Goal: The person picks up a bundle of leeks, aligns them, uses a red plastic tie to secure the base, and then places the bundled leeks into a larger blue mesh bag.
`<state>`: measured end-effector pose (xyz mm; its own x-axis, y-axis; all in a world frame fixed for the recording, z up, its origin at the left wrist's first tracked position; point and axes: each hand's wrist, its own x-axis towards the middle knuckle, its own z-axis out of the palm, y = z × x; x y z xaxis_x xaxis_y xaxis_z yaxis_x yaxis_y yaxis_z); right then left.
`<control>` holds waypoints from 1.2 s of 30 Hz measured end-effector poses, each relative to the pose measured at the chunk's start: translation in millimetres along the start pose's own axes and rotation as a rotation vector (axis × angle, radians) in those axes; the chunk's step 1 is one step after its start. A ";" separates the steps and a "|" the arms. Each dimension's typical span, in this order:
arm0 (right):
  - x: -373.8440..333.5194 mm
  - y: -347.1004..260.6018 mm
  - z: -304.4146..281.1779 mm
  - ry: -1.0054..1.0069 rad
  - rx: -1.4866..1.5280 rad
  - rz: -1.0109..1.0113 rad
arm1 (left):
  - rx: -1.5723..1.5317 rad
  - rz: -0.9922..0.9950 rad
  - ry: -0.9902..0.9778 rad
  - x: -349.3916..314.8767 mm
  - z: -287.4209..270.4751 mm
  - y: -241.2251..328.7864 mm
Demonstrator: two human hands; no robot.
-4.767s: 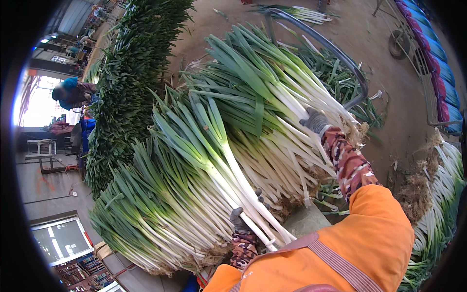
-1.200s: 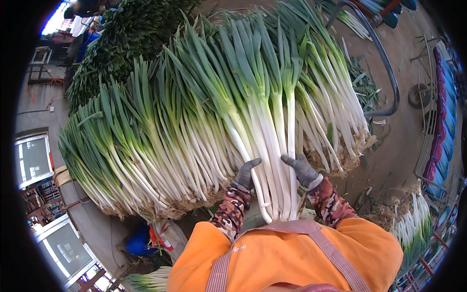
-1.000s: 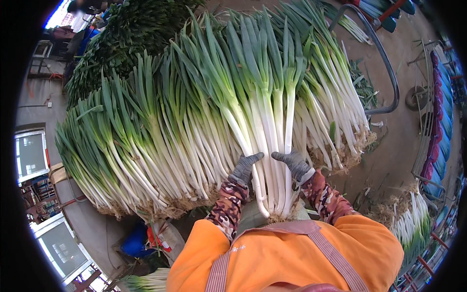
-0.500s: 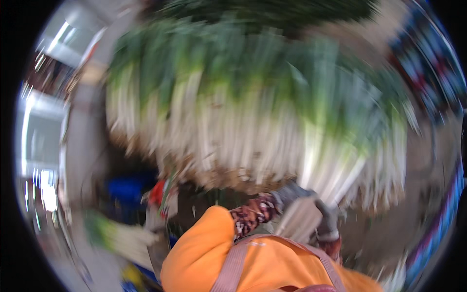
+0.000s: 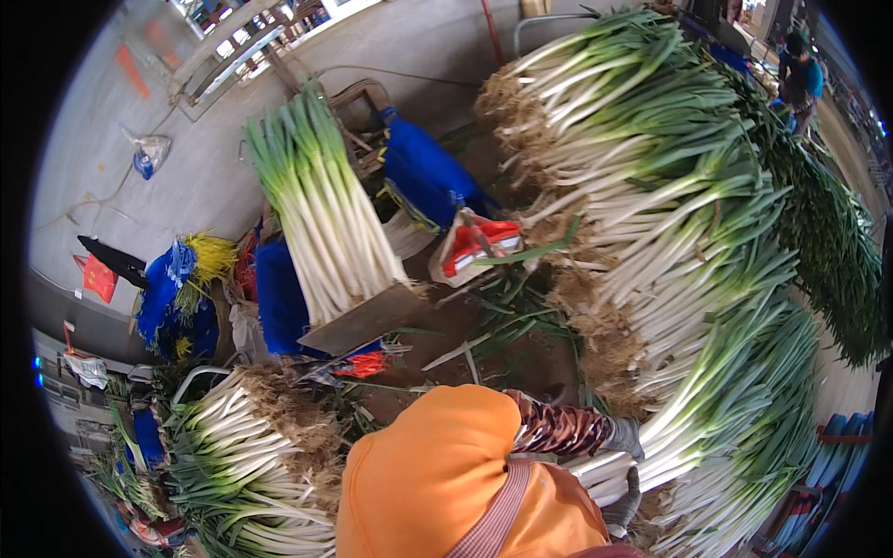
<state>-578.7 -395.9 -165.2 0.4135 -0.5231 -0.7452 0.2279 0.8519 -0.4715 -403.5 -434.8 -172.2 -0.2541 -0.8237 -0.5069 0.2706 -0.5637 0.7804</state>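
Note:
A bundle of long leeks [image 5: 659, 470] lies across my two grey-gloved hands at the lower right, white stems towards my body and green tops over the big pile. My left hand [image 5: 623, 437], below a camouflage-patterned sleeve, is closed on the bundle's upper side. From the lower side, my right hand [image 5: 621, 510] wraps round the same stems, thumb up. The bundle's root ends are partly hidden by my orange clothing. Beside and beyond it runs the large leek pile [image 5: 642, 232], roots facing me.
Another bunch of leeks [image 5: 330, 223] rests on a board [image 5: 365, 318] at upper left, next to blue cloth [image 5: 419, 172]. A second leek pile [image 5: 246, 446] lies at lower left. Yellow and blue strips [image 5: 186, 288] hang near the grey wall [image 5: 102, 177]. A person [image 5: 800, 79] stands far right.
My view has swung left, so the large pile has shifted from ahead to the right side. The board with its leek bunch has come into view. Both hands still grip the bundle.

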 end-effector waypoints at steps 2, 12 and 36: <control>-38.9 9.4 61.0 -0.003 0.022 -0.025 | -0.016 0.033 0.004 -30.8 -17.7 1.9; -26.2 90.9 297.5 -0.226 -0.402 -0.322 | -0.066 0.330 0.211 -232.6 -219.6 37.4; 53.3 421.0 838.3 -1.274 -1.354 -0.208 | -0.312 0.744 1.312 -735.5 -569.5 -58.6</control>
<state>278.2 -44.0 -8.1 0.9452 0.2721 -0.1804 -0.1452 -0.1446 -0.9788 296.3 169.3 -53.6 0.9463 -0.2936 -0.1354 0.1810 0.1339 0.9743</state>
